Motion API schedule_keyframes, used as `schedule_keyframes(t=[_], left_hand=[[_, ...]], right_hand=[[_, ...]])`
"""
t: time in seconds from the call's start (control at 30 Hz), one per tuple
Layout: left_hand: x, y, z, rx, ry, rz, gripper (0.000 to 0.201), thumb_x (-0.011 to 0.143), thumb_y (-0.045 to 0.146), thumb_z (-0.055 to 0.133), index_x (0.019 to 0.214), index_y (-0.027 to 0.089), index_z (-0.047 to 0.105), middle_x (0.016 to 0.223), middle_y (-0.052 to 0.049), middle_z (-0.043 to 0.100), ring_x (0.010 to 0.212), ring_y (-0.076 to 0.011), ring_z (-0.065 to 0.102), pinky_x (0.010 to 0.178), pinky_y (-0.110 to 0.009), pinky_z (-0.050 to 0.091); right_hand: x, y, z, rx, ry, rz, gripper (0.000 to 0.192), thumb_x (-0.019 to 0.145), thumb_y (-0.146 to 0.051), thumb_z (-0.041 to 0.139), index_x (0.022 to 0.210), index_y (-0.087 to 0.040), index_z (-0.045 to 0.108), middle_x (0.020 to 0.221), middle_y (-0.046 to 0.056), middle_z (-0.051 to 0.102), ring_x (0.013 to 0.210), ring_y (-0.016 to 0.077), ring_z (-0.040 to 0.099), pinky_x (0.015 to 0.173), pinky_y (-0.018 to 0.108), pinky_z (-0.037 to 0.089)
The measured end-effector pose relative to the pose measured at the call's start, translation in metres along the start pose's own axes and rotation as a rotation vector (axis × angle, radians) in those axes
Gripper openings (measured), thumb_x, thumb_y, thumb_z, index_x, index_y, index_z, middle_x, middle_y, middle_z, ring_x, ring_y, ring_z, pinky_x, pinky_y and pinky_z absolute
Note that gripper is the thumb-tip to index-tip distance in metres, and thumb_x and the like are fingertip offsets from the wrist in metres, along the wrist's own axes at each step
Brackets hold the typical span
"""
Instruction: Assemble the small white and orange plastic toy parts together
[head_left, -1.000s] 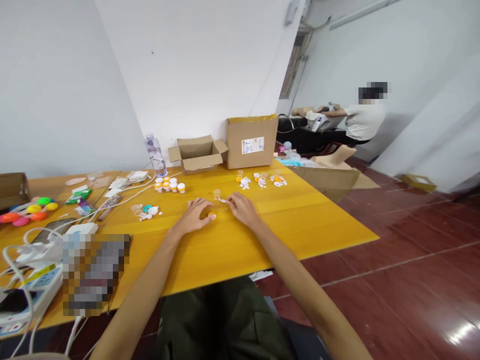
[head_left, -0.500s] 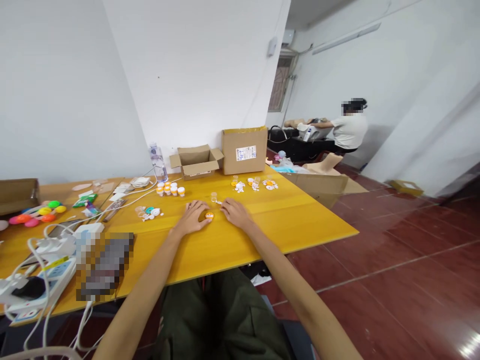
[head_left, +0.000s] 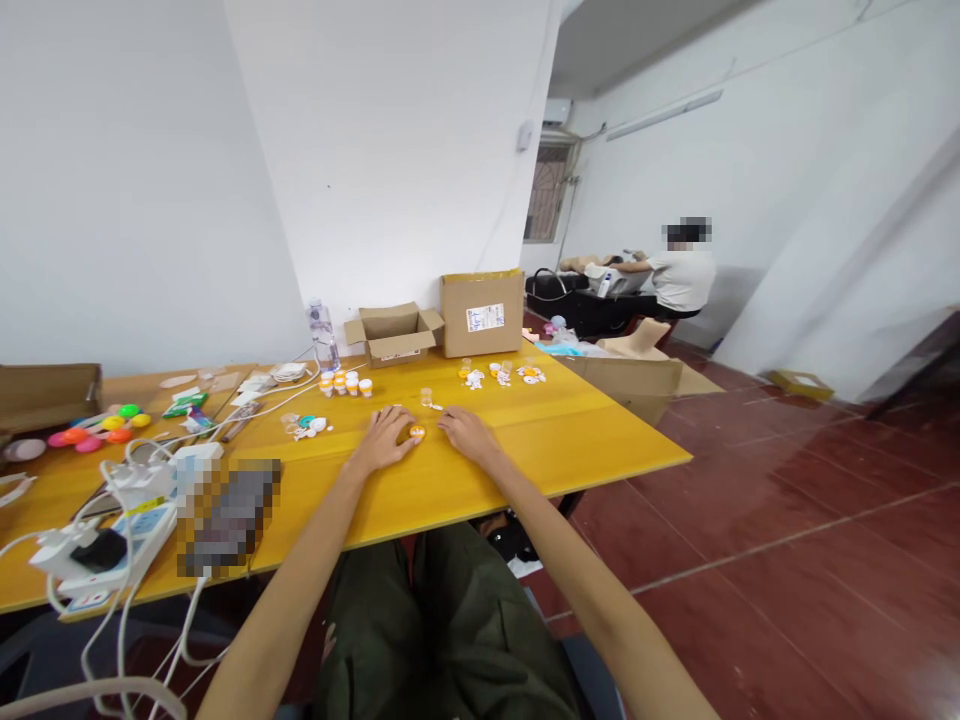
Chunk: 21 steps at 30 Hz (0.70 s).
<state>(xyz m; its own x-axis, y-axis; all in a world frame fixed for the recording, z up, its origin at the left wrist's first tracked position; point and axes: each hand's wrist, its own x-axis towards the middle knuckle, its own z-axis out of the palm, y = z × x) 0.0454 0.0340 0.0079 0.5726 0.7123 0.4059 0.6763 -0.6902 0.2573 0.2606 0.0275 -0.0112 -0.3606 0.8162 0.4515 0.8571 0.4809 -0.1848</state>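
My left hand [head_left: 388, 440] rests low on the yellow tabletop, its thumb and forefinger closed around a small orange round piece [head_left: 417, 432] with white on its face. My right hand [head_left: 469, 433] lies just to the right with its fingers curled together; anything under the fingertips is hidden. Beyond the fingertips is a small white part [head_left: 435, 407], and behind it a little clear plastic cup [head_left: 426, 396] stands on the table. Several white-and-orange capped jars [head_left: 346, 383] are grouped beyond my left hand.
Loose white and teal parts [head_left: 310, 427] lie left; orange and white piles [head_left: 474, 378] lie back right. An open carton [head_left: 394, 335], a closed carton [head_left: 482, 313] and a water bottle [head_left: 324, 335] stand behind. Power strips [head_left: 142, 530] with cables crowd the left. A person [head_left: 681, 275] sits beyond.
The view has shifted slightly, so the scene sits a little differently in the frame. Both hands stay almost in place around the orange piece.
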Motion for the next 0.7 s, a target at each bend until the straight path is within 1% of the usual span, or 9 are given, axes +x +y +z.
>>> schedule_keyframes(t=[0.17,0.3,0.5,0.7], left_hand=[[-0.0014,-0.0040,0.0037,0.021,0.018,-0.061,0.042,0.085,0.046,0.061,0.122,0.027,0.058,0.131,-0.009,0.056,0.123,-0.0284,0.046,0.104,-0.045,0.035],[-0.0003,-0.0075,0.0076,0.030,-0.011,-0.095,0.050,0.084,0.051,0.060,0.127,0.025,0.055,0.136,-0.011,0.054,0.129,-0.0294,0.044,0.107,-0.046,0.033],[-0.0017,-0.0106,0.0104,0.029,-0.007,-0.075,0.048,0.086,0.053,0.058,0.125,0.025,0.055,0.134,-0.010,0.057,0.128,-0.0287,0.046,0.107,-0.045,0.033],[-0.0030,-0.0104,0.0099,0.051,-0.020,-0.086,0.047,0.087,0.054,0.055,0.125,0.026,0.055,0.130,-0.009,0.058,0.125,-0.0286,0.048,0.106,-0.045,0.035]], right_hand=[[0.0001,-0.0020,-0.0010,-0.052,-0.007,0.012,0.021,0.093,-0.016,0.052,0.089,-0.021,0.072,0.102,0.011,0.069,0.099,0.0221,0.064,0.090,0.034,0.051],[-0.0030,-0.0036,-0.0011,-0.035,0.012,0.004,0.022,0.093,-0.018,0.050,0.091,-0.020,0.072,0.105,0.012,0.068,0.102,0.0227,0.062,0.094,0.036,0.049],[-0.0079,-0.0025,0.0001,-0.030,0.020,0.000,0.024,0.089,-0.012,0.050,0.098,-0.020,0.070,0.105,0.010,0.067,0.101,0.0215,0.061,0.095,0.035,0.048],[-0.0087,-0.0055,0.0013,-0.090,-0.011,0.056,0.028,0.085,-0.006,0.050,0.100,-0.017,0.070,0.108,0.011,0.067,0.104,0.0205,0.060,0.096,0.032,0.047]])
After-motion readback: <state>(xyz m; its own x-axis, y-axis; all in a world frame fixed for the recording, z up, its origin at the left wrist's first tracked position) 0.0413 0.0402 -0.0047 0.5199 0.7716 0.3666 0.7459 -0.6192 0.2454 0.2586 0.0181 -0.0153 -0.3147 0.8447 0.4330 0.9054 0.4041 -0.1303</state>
